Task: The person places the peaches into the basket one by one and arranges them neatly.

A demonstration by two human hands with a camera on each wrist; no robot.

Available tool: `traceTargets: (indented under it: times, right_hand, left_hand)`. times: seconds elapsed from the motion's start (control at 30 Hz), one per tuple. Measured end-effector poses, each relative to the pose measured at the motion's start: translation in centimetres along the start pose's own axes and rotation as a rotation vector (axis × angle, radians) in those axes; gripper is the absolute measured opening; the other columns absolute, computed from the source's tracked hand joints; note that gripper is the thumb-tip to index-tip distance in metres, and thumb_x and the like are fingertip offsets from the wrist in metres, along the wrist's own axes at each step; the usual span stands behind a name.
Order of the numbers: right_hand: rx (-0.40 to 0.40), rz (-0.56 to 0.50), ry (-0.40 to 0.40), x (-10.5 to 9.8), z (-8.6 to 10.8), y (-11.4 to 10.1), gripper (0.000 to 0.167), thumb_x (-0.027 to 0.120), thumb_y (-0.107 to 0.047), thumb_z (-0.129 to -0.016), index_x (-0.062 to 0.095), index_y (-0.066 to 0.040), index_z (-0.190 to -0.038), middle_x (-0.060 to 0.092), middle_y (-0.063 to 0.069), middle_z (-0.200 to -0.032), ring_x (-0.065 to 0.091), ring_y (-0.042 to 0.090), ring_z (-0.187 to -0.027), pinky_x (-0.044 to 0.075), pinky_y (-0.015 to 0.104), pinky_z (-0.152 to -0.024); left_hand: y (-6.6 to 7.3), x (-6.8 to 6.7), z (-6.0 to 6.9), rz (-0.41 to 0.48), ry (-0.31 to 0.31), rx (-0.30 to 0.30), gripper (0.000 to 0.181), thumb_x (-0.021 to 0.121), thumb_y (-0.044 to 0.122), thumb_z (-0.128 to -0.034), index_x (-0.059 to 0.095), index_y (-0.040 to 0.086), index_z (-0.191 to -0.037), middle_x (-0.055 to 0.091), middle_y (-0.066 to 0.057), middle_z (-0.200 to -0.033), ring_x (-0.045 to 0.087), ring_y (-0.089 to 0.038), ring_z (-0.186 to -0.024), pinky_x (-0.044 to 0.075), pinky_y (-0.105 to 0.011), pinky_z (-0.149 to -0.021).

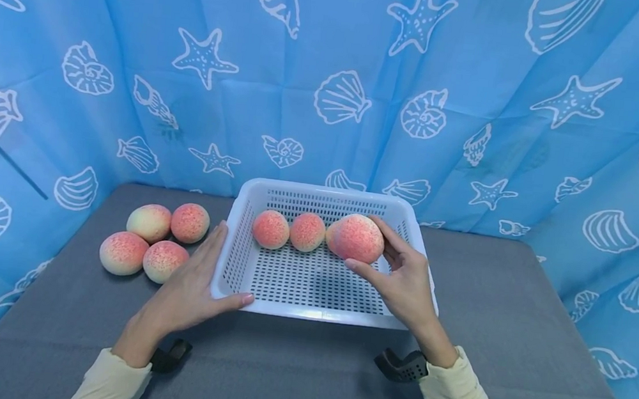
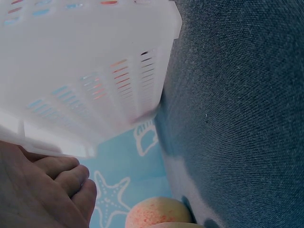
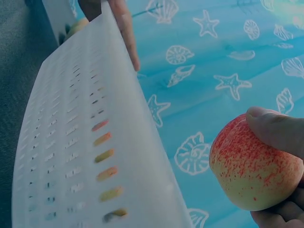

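A white perforated plastic basket (image 1: 317, 315) stands on the grey cloth-covered table. My left hand (image 1: 189, 293) holds its front left corner, thumb on the front rim and fingers along the left side. In the left wrist view these fingers (image 2: 71, 175) bend at the rim. My right hand (image 1: 404, 278) grips a pink and cream peach (image 1: 359, 239) between thumb and fingers, above the basket's right part. In the right wrist view that peach (image 3: 254, 166) is above the rim. Inside the basket, a left peach (image 1: 271, 229) and a middle peach (image 1: 308, 232) sit in a row; a third is mostly hidden behind the held one.
Several more peaches (image 1: 122, 253) lie grouped on the table (image 1: 505, 333), left of the basket and close to my left hand. A blue curtain (image 1: 323, 45) with white shells and starfish hangs behind the table and along both sides.
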State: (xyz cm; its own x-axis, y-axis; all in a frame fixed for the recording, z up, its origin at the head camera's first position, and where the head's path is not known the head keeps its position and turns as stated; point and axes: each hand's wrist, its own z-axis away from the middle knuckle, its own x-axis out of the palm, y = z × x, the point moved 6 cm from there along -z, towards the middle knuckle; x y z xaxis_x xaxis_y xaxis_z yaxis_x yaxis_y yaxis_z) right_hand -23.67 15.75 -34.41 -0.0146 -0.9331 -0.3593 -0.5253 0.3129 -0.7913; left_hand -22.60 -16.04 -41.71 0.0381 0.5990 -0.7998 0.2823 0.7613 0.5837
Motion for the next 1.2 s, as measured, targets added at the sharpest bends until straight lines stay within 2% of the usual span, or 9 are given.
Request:
traceTargets:
  times: [0.23, 0.47, 0.7, 1.03, 1.2]
  right_hand:
    - [-0.046, -0.006, -0.054, 0.9, -1.1, -1.2, 0.078, 0.087, -0.003, -0.079, 0.051, -0.005, -0.148, 0.055, 0.011, -0.145, 0.055, 0.023, -0.132, 0.046, 0.031, -0.105]
    - [-0.077, -0.005, -0.123, 1.9, -2.4, -2.2, 0.077, 0.088, -0.003, -0.078, 0.053, -0.004, -0.147, 0.056, 0.011, -0.144, 0.056, 0.023, -0.13, 0.046, 0.032, -0.104]
    - [-0.096, 0.013, -0.215, 2.5, -4.5, -2.4, 0.078, 0.089, -0.005, -0.077, 0.053, -0.003, -0.147, 0.059, 0.014, -0.141, 0.057, 0.026, -0.129, 0.047, 0.035, -0.105]
    - [-0.052, -0.019, -0.372, 4.5, -7.6, -1.0, 0.077, 0.089, -0.011, -0.079, 0.052, -0.003, -0.147, 0.059, 0.011, -0.141, 0.061, 0.024, -0.124, 0.05, 0.038, -0.102]
    - [0.001, -0.049, -0.446, 6.0, -8.7, 0.0, 0.074, 0.087, -0.01, -0.081, 0.053, -0.003, -0.146, 0.061, 0.011, -0.138, 0.063, 0.024, -0.12, 0.051, 0.041, -0.1]
  left_hand:
    - [0.1, -0.1, -0.1, 0.011, 0.009, 0.021, 0.129, 0.078, 0.067, -0.0769, -0.007, 0.023, -0.163, 0.003, -0.005, -0.17, 0.014, -0.032, -0.153, 0.022, -0.067, -0.114]
    - [0.1, -0.2, -0.1, 0.014, 0.01, 0.021, 0.128, 0.079, 0.064, -0.0774, -0.006, 0.023, -0.164, 0.004, -0.006, -0.17, 0.012, -0.033, -0.153, 0.021, -0.068, -0.114]
    - [0.1, -0.2, -0.1, 0.011, 0.019, 0.019, 0.128, 0.08, 0.062, -0.0777, -0.005, 0.021, -0.164, 0.006, -0.009, -0.17, 0.015, -0.035, -0.152, 0.022, -0.068, -0.113]
    - [0.1, 0.0, 0.0, -0.009, 0.008, 0.013, 0.128, 0.073, 0.071, -0.0781, -0.006, 0.019, -0.164, 0.004, -0.009, -0.17, 0.01, -0.034, -0.154, 0.021, -0.067, -0.115]
    - [0.1, 0.0, 0.1, -0.005, 0.006, 0.011, 0.128, 0.075, 0.069, -0.0779, -0.006, 0.018, -0.164, 0.004, -0.007, -0.17, 0.011, -0.034, -0.154, 0.021, -0.067, -0.115]
